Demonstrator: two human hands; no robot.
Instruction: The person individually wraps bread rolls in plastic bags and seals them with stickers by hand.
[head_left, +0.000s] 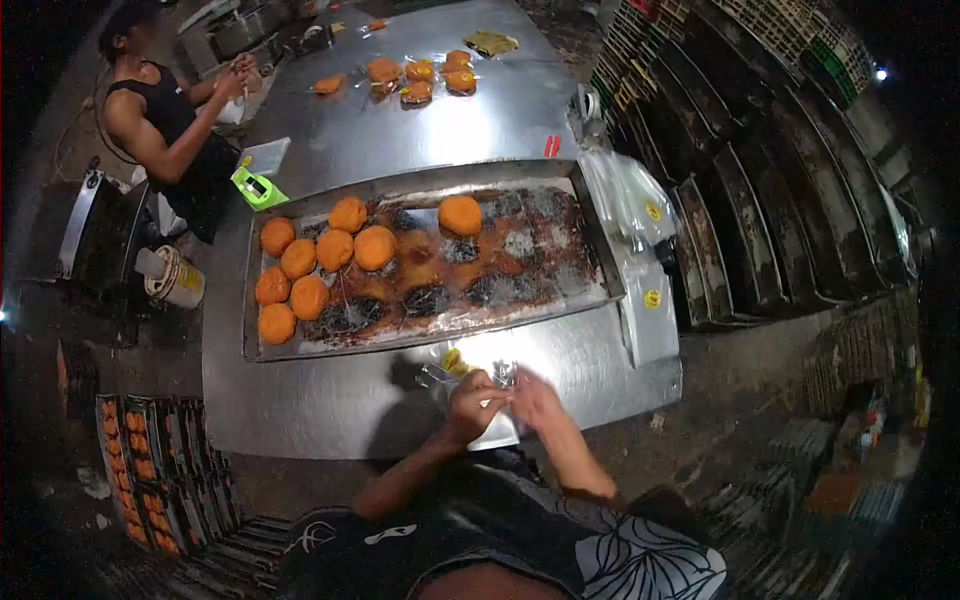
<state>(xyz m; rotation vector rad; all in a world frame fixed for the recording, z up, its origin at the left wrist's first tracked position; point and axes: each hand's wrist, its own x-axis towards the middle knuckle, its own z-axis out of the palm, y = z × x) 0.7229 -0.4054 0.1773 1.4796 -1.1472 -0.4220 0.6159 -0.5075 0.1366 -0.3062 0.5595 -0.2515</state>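
Note:
Both my hands are close together over the near edge of the metal table [330, 410]. My left hand [476, 405] has its fingers pinched on a clear plastic bag [455, 362] with a yellow label. Close beside it, my right hand [538, 400] is blurred, and its fingers and anything in them cannot be made out. Beyond my hands lies a large greasy baking tray [430, 341]. Several round orange buns [335, 250] are grouped at its left end, and a single bun [460, 215] sits apart near the back.
Clear bags with yellow labels [645, 300] lie at the table's right side. Bagged buns [417, 92] are at the back. A green object [260, 190] stands by the tray's corner. A co-worker [165, 110] stands at left. Stacked trays [790, 220] are at right.

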